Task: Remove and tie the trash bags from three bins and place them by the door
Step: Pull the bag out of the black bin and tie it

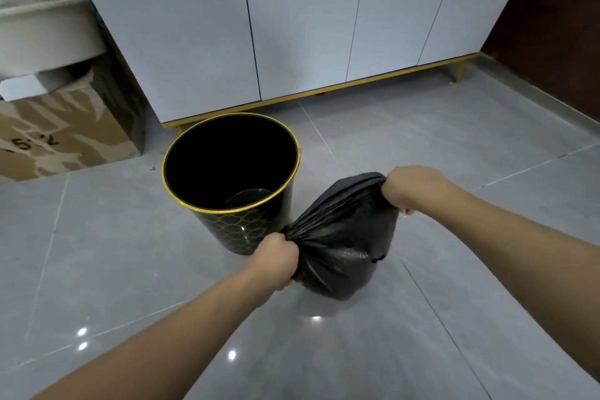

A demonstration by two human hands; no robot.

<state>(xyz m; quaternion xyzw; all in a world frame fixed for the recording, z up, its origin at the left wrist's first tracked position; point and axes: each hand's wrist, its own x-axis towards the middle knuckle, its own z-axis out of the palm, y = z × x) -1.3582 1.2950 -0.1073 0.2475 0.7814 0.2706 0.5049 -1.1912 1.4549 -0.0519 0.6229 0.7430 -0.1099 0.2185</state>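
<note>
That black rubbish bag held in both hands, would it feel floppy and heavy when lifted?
Probably floppy: the black bag creases into folds where the left hand and right hand bunch its rim. Likely light, since it sags only slightly between them. Its thin glossy film may slip or tear if pulled hard.

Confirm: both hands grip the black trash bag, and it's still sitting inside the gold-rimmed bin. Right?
Not quite. The left hand and right hand do grip the black trash bag, but it is already out of the gold-rimmed bin, beside it and over the floor tiles. The head view shows this.
</note>
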